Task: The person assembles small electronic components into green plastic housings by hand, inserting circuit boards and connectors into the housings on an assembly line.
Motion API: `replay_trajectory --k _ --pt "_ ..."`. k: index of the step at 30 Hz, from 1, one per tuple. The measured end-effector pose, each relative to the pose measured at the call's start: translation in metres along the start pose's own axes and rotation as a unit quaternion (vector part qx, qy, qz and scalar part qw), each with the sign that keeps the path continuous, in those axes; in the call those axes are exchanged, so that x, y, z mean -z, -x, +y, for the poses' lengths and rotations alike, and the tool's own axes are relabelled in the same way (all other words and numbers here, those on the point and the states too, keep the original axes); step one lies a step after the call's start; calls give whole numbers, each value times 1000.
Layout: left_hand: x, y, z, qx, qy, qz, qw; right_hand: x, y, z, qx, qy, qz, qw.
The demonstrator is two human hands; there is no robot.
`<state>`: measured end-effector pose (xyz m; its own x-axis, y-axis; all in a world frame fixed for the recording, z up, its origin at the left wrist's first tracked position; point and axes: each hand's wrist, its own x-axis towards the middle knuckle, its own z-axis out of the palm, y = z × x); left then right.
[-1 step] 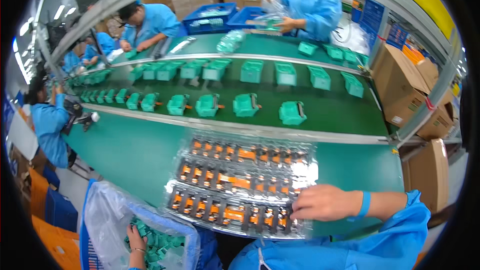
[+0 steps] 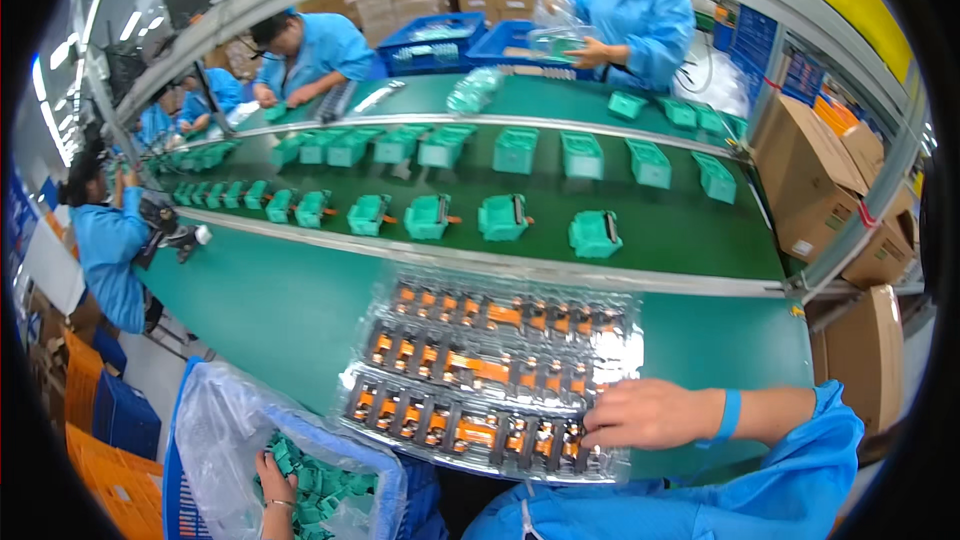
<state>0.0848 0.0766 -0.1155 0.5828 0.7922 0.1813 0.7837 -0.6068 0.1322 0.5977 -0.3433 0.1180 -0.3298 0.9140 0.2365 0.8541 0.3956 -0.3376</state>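
Right hand (image 2: 630,414) palm down

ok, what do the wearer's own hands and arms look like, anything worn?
Right hand: no glove, blue wristband, loose light-blue sleeve bunched on the forearm. Left hand: no glove, thin bracelet at the wrist; its sleeve can't be made out.

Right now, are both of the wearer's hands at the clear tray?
No: the right hand is at the clear tray, while the left hand is in the blue basket.
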Motion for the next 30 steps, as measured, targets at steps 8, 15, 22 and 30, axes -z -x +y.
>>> replay_trajectory --k 8,15,22,30 --pt "97 38 63 261 566 165 764 -19 -15 10 79 30 -68 994" --pt "193 -4 229 136 709 76 688 -12 -8 22 24 -149 61 987" --pt "186 -64 368 -39 478 -150 864 29 -75 6 11 -280 220 934" --pt "165 -66 386 -107 491 -215 837 -6 -109 42 -123 -528 8 840"
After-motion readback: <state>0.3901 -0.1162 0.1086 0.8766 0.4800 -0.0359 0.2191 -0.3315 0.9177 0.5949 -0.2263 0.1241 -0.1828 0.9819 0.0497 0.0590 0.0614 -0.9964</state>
